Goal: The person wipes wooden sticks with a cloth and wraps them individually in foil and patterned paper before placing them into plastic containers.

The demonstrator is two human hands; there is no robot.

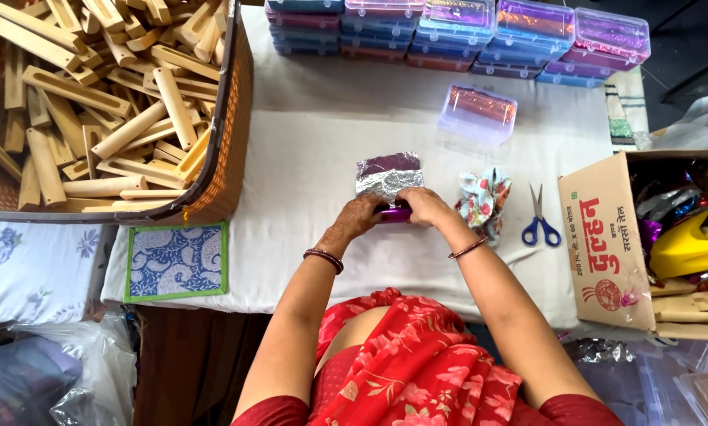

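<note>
My left hand (359,217) and right hand (423,207) both grip one foil-wrapped piece (389,180); one pair of scissors (539,221) at three o'clock.

Both hands (393,209) on purple foil (387,175)

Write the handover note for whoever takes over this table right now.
Left hand and right hand: both grip a purple foil-covered piece on the white cloth.
A silver foil sheet lies partly wrapped on it, far half loose.
Basket of wooden pieces far left; scissors and cardboard box right; one clear lidded box ahead, others stacked behind.
Done: wrap begun. Left: the loose foil.
</note>
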